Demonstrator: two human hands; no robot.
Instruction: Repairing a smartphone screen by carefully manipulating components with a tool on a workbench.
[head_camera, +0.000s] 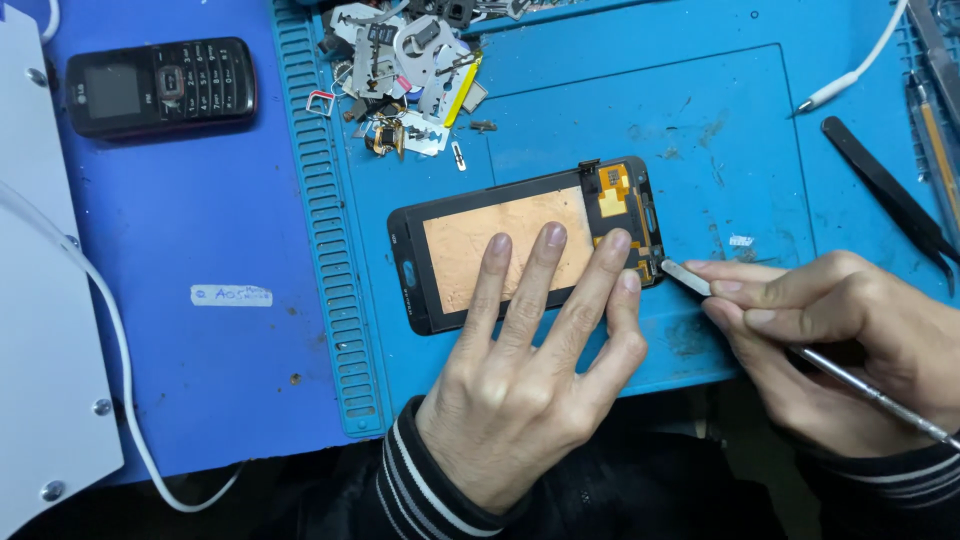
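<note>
Lying face-down on the blue mat (760, 130), the phone screen (525, 245) runs its long axis left to right. The left hand (530, 380) presses flat on it, fingers spread, while the right hand (840, 330) (nearer the screen's right end) grips a metal pry tool (690, 278) touching that edge.

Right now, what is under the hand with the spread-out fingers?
Under the left hand lies a phone screen panel with a coppery back, resting on the blue mat. The fingers cover part of the panel's lower edge, so that part cannot be seen.
</note>
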